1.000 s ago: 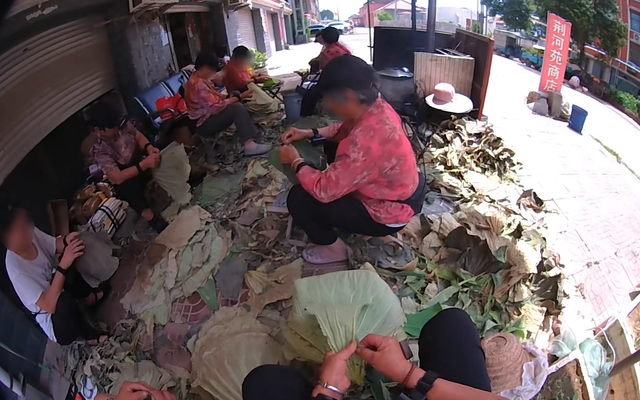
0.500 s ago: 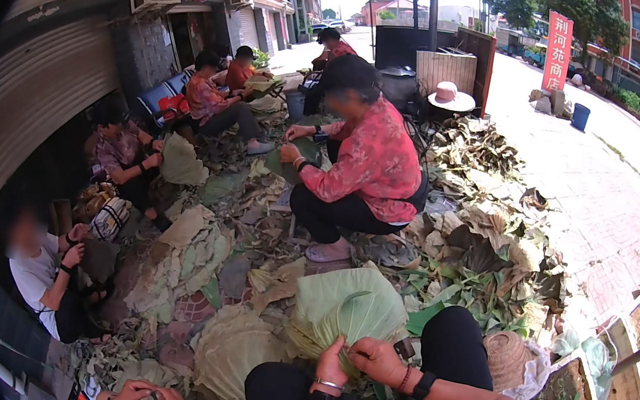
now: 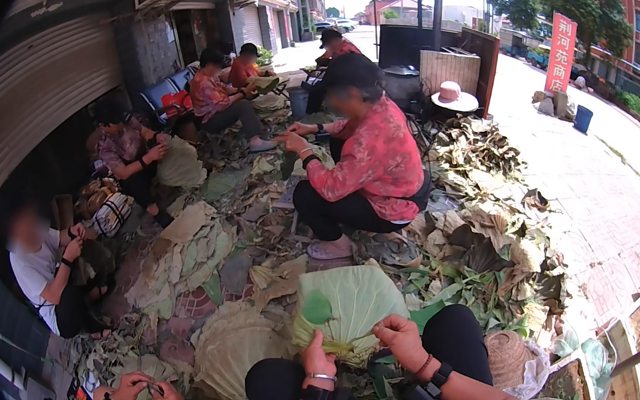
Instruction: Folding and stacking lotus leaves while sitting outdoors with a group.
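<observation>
Leaf (image 3: 364, 299), broad and pale, lies at twelve o'clock from the left hand (image 3: 321, 359), at its near edge, whether pinching I cannot tell; and at ten o'clock from the right hand (image 3: 403, 344), fingertips pressed together. It looks light, limp, easily torn, probably best held where ribs gather, around six o'clock.

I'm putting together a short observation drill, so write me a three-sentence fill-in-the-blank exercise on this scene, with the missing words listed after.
1. The person's left hand is at the near edge of a pile of large, pale green ____.
2. The brown woven item lies beside the person's ____ knee.
3. The bucket near the upright red sign is coloured ____.

Missing words: leaves; right; blue.
</observation>
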A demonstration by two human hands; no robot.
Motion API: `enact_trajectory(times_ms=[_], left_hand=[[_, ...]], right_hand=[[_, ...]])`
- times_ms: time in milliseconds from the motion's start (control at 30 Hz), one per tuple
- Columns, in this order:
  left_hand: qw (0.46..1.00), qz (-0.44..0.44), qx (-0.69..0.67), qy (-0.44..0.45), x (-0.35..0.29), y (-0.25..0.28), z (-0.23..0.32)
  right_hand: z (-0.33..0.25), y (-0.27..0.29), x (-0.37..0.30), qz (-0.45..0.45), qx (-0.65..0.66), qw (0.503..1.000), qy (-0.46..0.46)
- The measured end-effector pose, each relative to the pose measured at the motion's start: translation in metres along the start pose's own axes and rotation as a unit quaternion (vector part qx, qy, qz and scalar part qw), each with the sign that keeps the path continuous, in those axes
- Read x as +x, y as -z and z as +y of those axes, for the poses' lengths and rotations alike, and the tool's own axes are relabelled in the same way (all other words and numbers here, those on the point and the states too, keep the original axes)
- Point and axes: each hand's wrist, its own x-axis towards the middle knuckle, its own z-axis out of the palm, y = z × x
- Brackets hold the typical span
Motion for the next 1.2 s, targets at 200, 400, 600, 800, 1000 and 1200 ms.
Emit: enact_trajectory(times_ms=[200,400,600,800,1000,1200], left_hand=[[0.998,-0.004,-0.061,0.018,0.006,0.006,0.0],[0.99,0.074,-0.116,-0.014,0.012,0.012,0.009],[0.995,0.014,-0.01,-0.101,-0.011,-0.004,0.014],[0.967,-0.081,0.209,-0.118,-0.05,-0.032,-0.01],[0.898,-0.263,0.336,-0.103,-0.058,-0.028,-0.032],[0.939,-0.263,0.22,0.031,-0.051,-0.025,-0.022]], right_hand=[[-0.007,0.005,0.0,0.011,0.014,1.0,-0.008],[-0.016,0.01,0.006,0.032,0.033,0.999,-0.01],[-0.024,0.08,0.047,0.271,0.223,0.936,0.04],[-0.01,0.044,0.018,0.029,0.043,0.992,-0.118],[0.029,0.01,0.011,-0.078,0.022,0.991,-0.111],[0.024,0.009,0.008,-0.028,-0.01,0.995,-0.095]])
